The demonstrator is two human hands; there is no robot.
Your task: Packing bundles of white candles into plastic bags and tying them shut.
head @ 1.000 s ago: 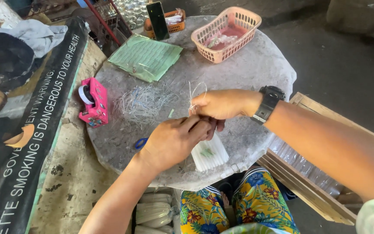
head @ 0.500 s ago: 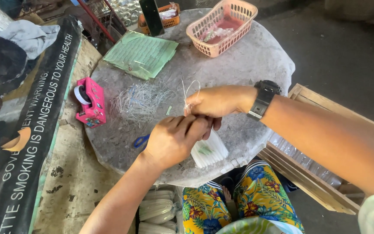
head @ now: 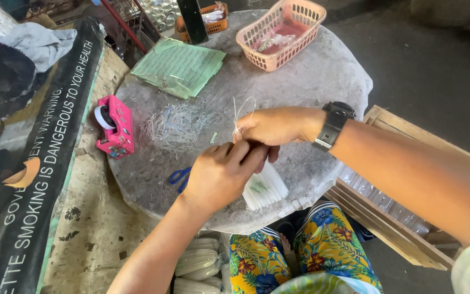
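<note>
Over the round stone table, beside a heap of thin strands, the right hand pinches strand ends while the left hand, fingers curled, covers a white bundle.

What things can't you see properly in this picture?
- White bundle, head view: its top end is hidden under the left hand and right hand.
- Blue scissors: mostly covered by the left hand.
- What the fingers pinch besides thin strands: too small to tell.
- Orange basket: partly behind a dark upright object, cut off by the top edge.
</note>
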